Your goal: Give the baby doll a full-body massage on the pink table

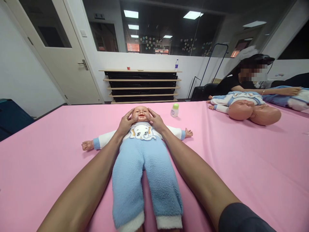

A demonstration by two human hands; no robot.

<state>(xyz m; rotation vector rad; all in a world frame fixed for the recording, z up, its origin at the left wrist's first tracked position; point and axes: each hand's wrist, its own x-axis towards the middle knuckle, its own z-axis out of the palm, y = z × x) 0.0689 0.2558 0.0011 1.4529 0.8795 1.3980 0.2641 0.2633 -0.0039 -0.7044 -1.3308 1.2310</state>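
Observation:
A baby doll (145, 151) lies on its back on the pink-covered table (60, 167), its head away from me and both arms stretched out sideways. It wears fluffy light-blue trousers and a white top with an elephant face. My left hand (127, 122) cups one side of the doll's head, the thumb on its cheek. On the other side my right hand (155, 121) does the same, fingers wrapped along the head and thumb against the cheek. A faint whitish patch shows near the left thumb; I cannot tell what it is. The doll's feet are largely out of frame.
A small white bottle with a green cap (174, 110) stands beyond the doll's arm. At the right, more dolls (241, 108) lie near a seated person in black (238, 77). Behind the table are a low shelf unit (142, 80) and a door (60, 54).

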